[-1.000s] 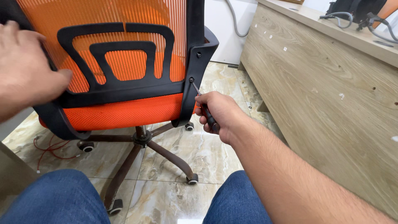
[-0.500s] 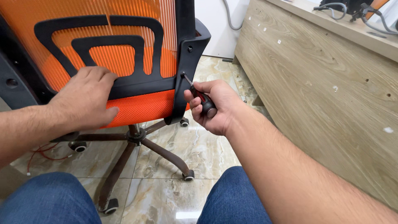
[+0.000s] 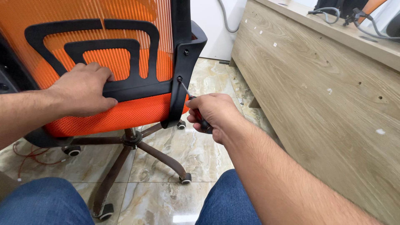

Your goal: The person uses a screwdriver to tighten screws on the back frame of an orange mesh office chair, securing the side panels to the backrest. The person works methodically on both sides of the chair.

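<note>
Screwdriver [image 3: 188, 94] (one) in right hand [image 3: 212, 111]; left hand [image 3: 81, 89] grips chair [image 3: 137, 112].

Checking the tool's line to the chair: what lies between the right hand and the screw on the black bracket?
In the head view, only the screwdriver's thin metal shaft spans from the right hand to the screw on the bracket; nothing else intervenes.

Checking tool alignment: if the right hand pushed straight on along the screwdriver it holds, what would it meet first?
The right hand would drive the screwdriver into the lower screw hole of the chair's black side bracket; the tip seems already seated there.
</note>
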